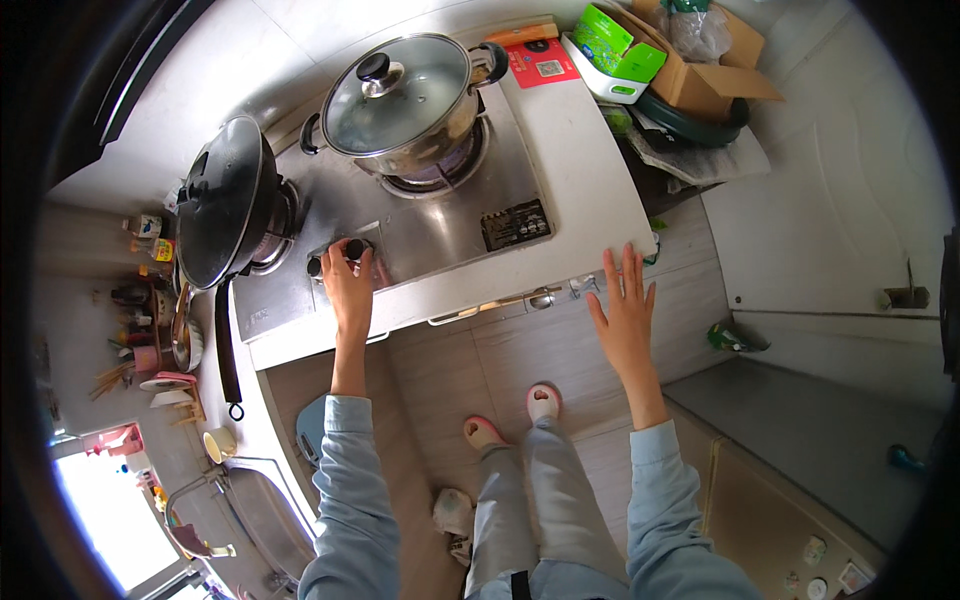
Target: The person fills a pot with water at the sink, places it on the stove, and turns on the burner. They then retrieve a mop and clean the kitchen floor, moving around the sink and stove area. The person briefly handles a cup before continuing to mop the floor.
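My left hand [348, 289] is at the control panel of the gas stove [450, 232]. Its thumb and fingers close around a black stove knob [359, 248]. A second black knob [314, 267] sits just left of the fingers. My right hand [626, 319] holds nothing; its fingers are spread, with the tips at the front edge of the white countertop [581, 180]. On the right burner stands a steel pot [442, 146] under a glass lid [420, 90]. A black wok [264, 217] with a dark glass lid [225, 202] occupies the left burner.
The wok's long handle [227, 345] juts toward me over the counter. Left of it are a cream mug [220, 445], a sink [266, 517] and a faucet [180, 491]. An open cardboard box [720, 86] and a green carton [616, 45] are at the back right.
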The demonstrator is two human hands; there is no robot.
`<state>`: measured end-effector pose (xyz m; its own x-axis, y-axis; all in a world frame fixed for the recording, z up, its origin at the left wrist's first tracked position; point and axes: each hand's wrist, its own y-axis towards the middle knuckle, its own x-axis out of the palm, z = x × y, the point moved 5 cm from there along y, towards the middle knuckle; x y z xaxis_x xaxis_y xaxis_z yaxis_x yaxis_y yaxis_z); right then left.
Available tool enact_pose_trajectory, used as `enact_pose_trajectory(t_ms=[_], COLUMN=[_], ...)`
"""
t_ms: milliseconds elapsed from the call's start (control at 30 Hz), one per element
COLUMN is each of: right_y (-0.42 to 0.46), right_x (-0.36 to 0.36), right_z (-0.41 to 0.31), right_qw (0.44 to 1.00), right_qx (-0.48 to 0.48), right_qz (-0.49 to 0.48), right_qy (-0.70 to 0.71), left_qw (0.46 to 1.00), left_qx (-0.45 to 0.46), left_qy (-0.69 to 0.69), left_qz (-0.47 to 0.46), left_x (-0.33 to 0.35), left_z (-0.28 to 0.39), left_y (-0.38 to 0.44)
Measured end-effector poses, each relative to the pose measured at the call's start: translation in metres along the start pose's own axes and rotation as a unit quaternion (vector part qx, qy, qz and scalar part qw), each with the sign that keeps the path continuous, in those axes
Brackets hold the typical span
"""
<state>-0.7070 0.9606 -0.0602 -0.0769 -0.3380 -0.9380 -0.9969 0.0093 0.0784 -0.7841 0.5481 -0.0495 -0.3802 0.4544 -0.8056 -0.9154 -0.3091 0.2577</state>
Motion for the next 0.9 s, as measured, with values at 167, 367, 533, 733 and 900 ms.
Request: enact_pose_trajectory(t_ms=[167, 367, 533, 733, 900], right_y=[0.000, 0.001, -0.001, -0.002, 0.002], right_x=[0.000, 0.005, 0.005, 0.002, -0.003], right_z=[0.003, 0.012, 0.012, 0.014, 0.021], right_qw=[1.000, 1.000, 1.000, 1.000, 0.999], right_qx=[-0.010, -0.008, -0.010, -0.011, -0.003], right_qz=[0.002, -0.001, 0.004, -0.014, -0.042], right_qy=[0.010, 0.003, -0.009, 0.006, 0.024], left_qw=[1.000, 0.999, 0.998, 0.996, 0.998], left_qx=[0.021, 0.015, 0.034, 0.046, 0.042], left_qy=[0.012, 0.030, 0.053, 0.067, 0.038], left_qz=[0.013, 0.017, 0.020, 0.036, -0.028], left_x=[0.002, 0.005, 0.006, 0.000, -0.028], left_z=[0.000, -0.002, -0.008, 0.003, 0.062], left_y=[-0.002, 0.000, -0.001, -0.021, -0.091])
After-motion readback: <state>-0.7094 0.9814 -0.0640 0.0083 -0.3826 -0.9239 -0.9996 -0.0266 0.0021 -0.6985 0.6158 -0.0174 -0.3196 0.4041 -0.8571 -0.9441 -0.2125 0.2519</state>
